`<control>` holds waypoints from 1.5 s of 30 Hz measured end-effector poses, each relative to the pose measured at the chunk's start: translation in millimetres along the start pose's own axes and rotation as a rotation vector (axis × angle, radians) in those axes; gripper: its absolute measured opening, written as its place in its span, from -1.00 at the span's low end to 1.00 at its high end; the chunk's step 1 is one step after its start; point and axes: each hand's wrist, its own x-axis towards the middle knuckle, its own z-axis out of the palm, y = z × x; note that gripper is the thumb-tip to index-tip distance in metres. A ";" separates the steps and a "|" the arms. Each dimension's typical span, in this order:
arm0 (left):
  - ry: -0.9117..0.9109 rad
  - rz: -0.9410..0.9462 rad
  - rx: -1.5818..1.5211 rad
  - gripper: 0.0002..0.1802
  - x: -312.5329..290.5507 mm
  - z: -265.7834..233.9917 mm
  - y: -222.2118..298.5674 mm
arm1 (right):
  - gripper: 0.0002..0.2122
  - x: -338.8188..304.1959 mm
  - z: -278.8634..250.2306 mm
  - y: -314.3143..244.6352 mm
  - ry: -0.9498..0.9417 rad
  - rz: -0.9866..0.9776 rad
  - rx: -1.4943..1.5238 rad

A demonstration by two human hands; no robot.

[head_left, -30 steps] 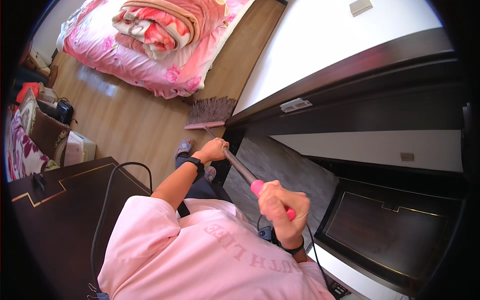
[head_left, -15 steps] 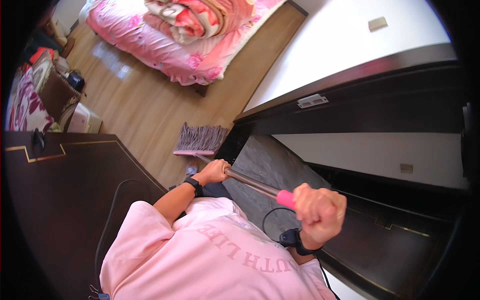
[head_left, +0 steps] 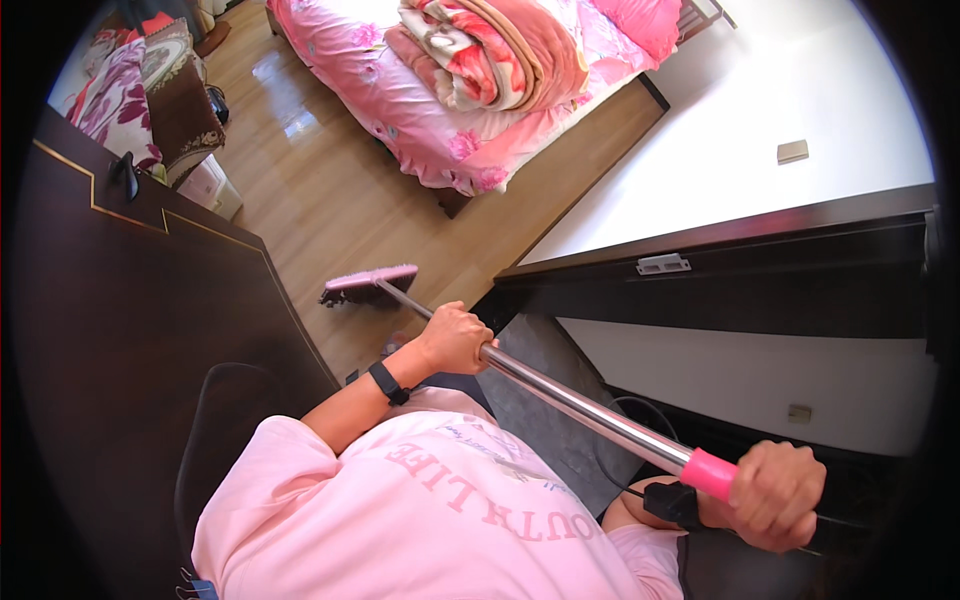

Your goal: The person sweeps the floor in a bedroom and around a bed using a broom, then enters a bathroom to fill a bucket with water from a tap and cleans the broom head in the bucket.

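Note:
A mop (head_left: 590, 408) with a metal pole runs slantwise across the view from the right front to the wooden floor. Around the middle of its pole my left hand (head_left: 457, 338) is closed. My right hand (head_left: 778, 497) grips the pink end of the handle, low on the right beside the dark door frame. The mop's pink head (head_left: 370, 283) is over the floor by the doorway, tilted, with its dark grey strands mostly underneath and toward the left. Whether the strands press on the floor I cannot tell.
A dark open door (head_left: 150, 290) stands on the left, and a dark door frame (head_left: 720, 275) on the right. Beyond is a bed (head_left: 400, 120) with pink floral sheets and a folded blanket (head_left: 490, 50). A white box (head_left: 212, 188) and cloth-covered furniture (head_left: 180, 100) line the far left.
My right hand has swung right and downward with the handle's end. The mop head has moved up-left and turned over, its strands no longer spread out beyond the pink bar.

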 end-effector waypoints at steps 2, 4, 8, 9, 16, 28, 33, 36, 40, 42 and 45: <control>0.090 0.034 0.006 -0.70 12.0 -10.8 8.8 | -0.62 -0.1 -6.8 -13.2 -0.048 -0.043 0.057; 0.137 0.038 0.016 -0.70 25.0 -17.9 16.8 | -0.63 -1.1 -18.2 -23.0 -0.075 -0.096 0.141; 0.265 0.032 0.040 -0.74 53.7 -17.8 12.5 | -0.64 -2.6 -39.2 -21.3 -0.094 -0.165 0.143; 0.282 0.040 0.047 -0.76 63.7 -13.5 7.7 | -0.63 -2.0 -44.9 -17.2 -0.181 -0.146 0.154; 0.163 -0.266 0.155 -0.84 93.4 94.9 -107.8 | -0.78 -30.2 -144.1 111.7 -0.061 0.162 -0.103; 0.145 -0.498 -0.142 -0.82 85.3 274.4 -62.7 | -0.82 -87.7 -226.3 120.5 -0.267 0.270 -0.332; 0.120 -0.546 -0.260 -0.87 65.0 281.4 0.9 | -0.89 -117.9 -248.5 60.5 -0.338 0.295 -1.032; 0.138 -0.567 -0.295 -0.87 46.7 285.0 38.0 | -0.90 -125.4 -235.1 41.5 -0.621 0.104 -1.832; 0.191 -0.663 -0.305 -0.84 6.1 287.7 80.1 | -0.87 -136.8 -226.3 44.3 -0.638 -0.203 -1.978; 0.233 -0.687 -0.300 -0.84 -20.1 296.7 96.5 | -0.79 -144.5 -217.1 38.1 -0.735 -0.242 -2.010; 0.253 -0.756 -0.331 -0.81 -65.7 309.2 116.8 | -0.80 -145.7 -188.8 37.3 -0.634 0.118 -0.912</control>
